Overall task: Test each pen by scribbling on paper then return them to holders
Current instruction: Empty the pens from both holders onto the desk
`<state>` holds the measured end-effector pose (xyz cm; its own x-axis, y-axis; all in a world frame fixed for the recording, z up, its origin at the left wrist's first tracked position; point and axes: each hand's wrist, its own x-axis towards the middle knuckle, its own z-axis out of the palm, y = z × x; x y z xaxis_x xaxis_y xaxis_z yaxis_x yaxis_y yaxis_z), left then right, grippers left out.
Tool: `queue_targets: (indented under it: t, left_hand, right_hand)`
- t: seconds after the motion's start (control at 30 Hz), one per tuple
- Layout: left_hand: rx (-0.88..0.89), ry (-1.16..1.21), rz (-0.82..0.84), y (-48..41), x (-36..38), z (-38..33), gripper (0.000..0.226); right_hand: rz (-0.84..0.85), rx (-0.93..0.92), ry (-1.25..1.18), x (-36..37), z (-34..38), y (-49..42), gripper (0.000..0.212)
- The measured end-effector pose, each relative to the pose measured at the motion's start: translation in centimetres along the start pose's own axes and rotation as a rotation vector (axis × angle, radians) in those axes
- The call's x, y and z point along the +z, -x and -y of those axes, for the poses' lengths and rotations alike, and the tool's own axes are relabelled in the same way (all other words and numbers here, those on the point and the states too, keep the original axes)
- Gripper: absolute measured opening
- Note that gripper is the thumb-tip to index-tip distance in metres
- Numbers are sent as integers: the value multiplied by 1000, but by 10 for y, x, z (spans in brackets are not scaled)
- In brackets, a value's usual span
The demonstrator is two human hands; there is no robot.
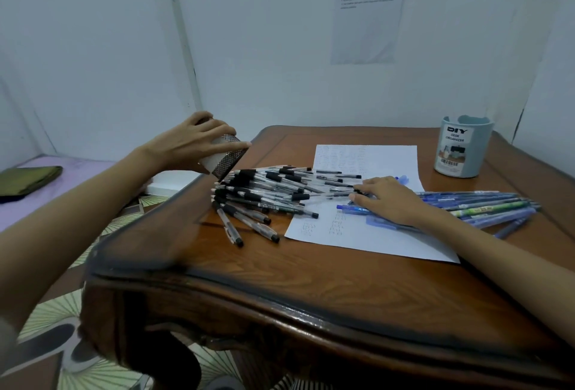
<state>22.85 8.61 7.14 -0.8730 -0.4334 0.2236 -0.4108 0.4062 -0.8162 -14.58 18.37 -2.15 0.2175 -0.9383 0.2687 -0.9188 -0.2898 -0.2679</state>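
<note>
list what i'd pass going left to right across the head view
olive pouch → mesh holder gripped by the left hand → black pen pile → right hand → blue desk organizer

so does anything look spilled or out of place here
Yes: the mesh holder, held by the left hand, is tipped sideways at the table edge, black pens spilled in a heap from its mouth.

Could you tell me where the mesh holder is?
Head view, left: mesh holder tipped at the table edge, in the left hand, mouth by black pens.
</note>
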Motion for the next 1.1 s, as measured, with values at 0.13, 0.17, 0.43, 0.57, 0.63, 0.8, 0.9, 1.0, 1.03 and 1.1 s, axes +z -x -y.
queue_targets:
  t: [0.13, 0.17, 0.43, 0.57, 0.63, 0.8, 0.9, 1.0, 1.03, 1.1]
  left_hand:
    - [-159, 125, -55, 9, 6, -17, 100]
    - [-210, 156, -67, 15, 11, -19, 102]
    - [-631, 438, -301, -13, 1, -12, 92]
    - [-844, 872, -426, -78, -25, -30, 91]
    - [-869, 1207, -452, -114, -35, -41, 89]
    - [-960, 1612, -358, -177, -25, -70, 76]
    - [-1011, 1663, -316, -196, -6, -82, 78]
    - [-1066, 1674, -291, -209, 10, -94, 79]
    - [-1091, 1680, -279, -212, 15, -97, 79]
    - [-1146, 1728, -255, -216, 28, -102, 80]
  right_hand:
    - [3, 5, 5, -1, 0, 0, 42]
    - [2, 0, 6, 0, 0, 0, 41]
    - [2, -6, -20, 0, -2, -1, 38]
    - [27, 2, -4, -1, -2, -1, 43]
    - [29, 26, -29, -5, -4, 0, 49]
    - [53, 135, -75, -21, -16, 3, 49]
    - [61, 164, 41, -24, -29, 5, 40]
    - [65, 157, 83, -21, -32, 4, 40]
    - [64, 145, 76, -21, -31, 3, 39]
    - [58, 129, 72, -20, -30, 1, 37]
